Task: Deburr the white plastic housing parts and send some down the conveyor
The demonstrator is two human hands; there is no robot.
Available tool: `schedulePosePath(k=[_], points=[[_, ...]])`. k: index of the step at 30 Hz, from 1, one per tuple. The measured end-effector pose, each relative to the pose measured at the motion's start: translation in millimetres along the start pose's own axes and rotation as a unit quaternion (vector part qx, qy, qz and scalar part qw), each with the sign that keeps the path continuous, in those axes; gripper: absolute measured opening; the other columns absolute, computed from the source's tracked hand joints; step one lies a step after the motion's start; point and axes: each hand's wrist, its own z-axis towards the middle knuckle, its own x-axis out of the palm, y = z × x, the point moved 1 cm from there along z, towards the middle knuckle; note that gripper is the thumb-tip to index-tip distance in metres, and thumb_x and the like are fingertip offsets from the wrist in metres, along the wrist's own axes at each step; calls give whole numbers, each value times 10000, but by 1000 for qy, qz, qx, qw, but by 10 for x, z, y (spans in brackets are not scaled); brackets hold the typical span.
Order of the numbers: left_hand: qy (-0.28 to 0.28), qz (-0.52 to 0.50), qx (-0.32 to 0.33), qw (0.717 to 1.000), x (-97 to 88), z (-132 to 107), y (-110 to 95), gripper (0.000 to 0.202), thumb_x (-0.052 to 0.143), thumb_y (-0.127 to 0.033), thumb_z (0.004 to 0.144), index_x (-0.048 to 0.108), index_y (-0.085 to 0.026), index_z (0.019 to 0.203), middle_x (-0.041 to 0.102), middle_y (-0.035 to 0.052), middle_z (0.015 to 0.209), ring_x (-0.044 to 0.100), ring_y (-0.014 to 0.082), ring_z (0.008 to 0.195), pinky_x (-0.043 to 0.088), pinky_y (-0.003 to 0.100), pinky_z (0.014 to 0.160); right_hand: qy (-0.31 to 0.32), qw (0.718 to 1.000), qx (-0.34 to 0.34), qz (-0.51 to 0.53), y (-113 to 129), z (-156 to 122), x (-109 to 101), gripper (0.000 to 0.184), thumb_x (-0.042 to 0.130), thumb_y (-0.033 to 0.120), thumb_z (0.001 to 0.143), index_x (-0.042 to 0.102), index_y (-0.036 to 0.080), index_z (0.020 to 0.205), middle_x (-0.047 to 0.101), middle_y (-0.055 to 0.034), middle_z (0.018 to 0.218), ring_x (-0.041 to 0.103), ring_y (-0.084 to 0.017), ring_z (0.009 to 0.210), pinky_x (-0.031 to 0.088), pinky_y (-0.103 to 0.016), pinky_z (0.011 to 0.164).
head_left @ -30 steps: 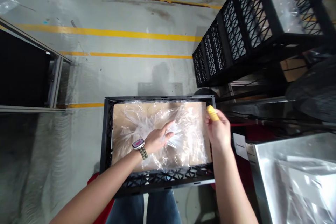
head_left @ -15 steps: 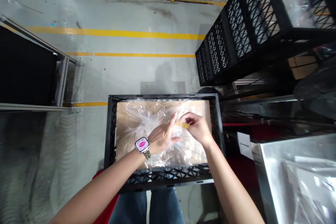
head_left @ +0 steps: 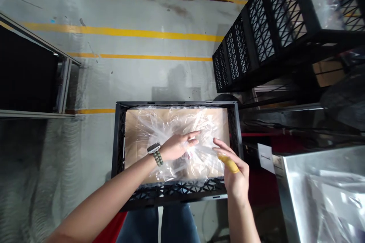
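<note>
A clear plastic bag (head_left: 173,167) lies crumpled over brown cardboard (head_left: 131,136) inside a black lattice crate (head_left: 177,103). Over the bag's middle, my left hand (head_left: 178,146) has its fingers stretched out and the thumb apart, touching the film. A watch (head_left: 154,148) and a green beaded bracelet (head_left: 157,158) are on that wrist. My right hand (head_left: 236,176) is at the crate's right side. A translucent strip of the bag runs to its thumb side, where it appears pinched. A yellow covering (head_left: 229,163) lies along that thumb; its exact kind is unclear.
Black lattice crates (head_left: 259,26) stand in a row at the upper right, one with clear plastic in it. A metal tray (head_left: 296,190) holding plastic bags is at the lower right. A black panel (head_left: 27,72) in a metal frame stands left. Yellow lines (head_left: 128,32) cross the floor.
My right hand has moved right and toward me, away from my left hand. The left fingers have tilted lower, and the left wrist has turned so the watch face shows less.
</note>
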Motion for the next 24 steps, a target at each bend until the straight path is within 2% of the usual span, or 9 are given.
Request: schedulePosePath(k=[5,8,10,12,14,16,18,20,24], points=[[46,-34,46,997,-94,32,30,427,376,-469,1058,647,-170,1196,779,71,987,602,81,469,492,219,452,145,986,-9,-79,43,-190,101,265,661,152,900,798,317,1056,756,-51,1086,711,-237,1050,571,-353,885],[16,22,99,995,-100,-29,26,182,604,-328,980,653,-166,913,782,32,878,660,107,577,486,208,490,282,945,17,-163,20,-271,141,311,671,125,868,786,304,1094,755,-51,1168,712,-241,1108,563,-352,950],[-35,90,135,986,-61,-81,8,136,603,-158,945,645,-185,818,759,1,793,673,126,640,473,226,546,334,924,44,-181,30,-227,110,322,659,133,874,775,305,1121,756,-38,1188,725,-222,1079,570,-328,934],[-100,161,175,966,6,-114,-7,241,512,-36,923,656,-206,831,742,-10,771,655,139,654,452,261,581,291,942,22,-164,75,-56,70,307,628,165,910,749,304,1156,755,-30,1179,716,-208,1077,556,-328,952],[-165,216,220,937,83,-120,4,278,476,-10,917,657,-219,894,755,-2,845,650,149,681,458,290,615,189,966,-31,-172,103,232,70,297,584,207,949,715,287,1204,721,-48,1248,654,-222,1185,494,-368,1044],[-239,249,254,903,146,-108,47,210,510,-46,930,635,-211,893,756,33,970,653,164,755,492,315,672,133,964,-50,-226,48,574,145,245,577,249,950,733,242,1139,712,-84,1244,604,-261,1229,444,-410,1075],[-311,272,272,869,180,-95,106,158,581,-94,923,600,-203,809,720,69,1005,629,190,838,522,352,757,156,950,-13,-269,-103,888,279,163,634,290,905,759,204,846,757,-89,958,660,-269,1012,497,-380,924],[-359,295,278,841,183,-92,154,205,661,-127,887,566,-210,725,663,65,906,567,211,851,528,405,852,194,944,16,-266,-278,1092,421,276,713,341,839,685,198,605,682,-35,662,637,-207,725,499,-307,712],[-358,340,270,826,139,-132,189,232,734,-191,846,578,-224,677,588,25,760,461,222,820,485,483,958,175,960,0,-217,-421,1055,545,311,649,437,889,720,197,705,670,-12,752,587,-144,672,454,-259,610]])
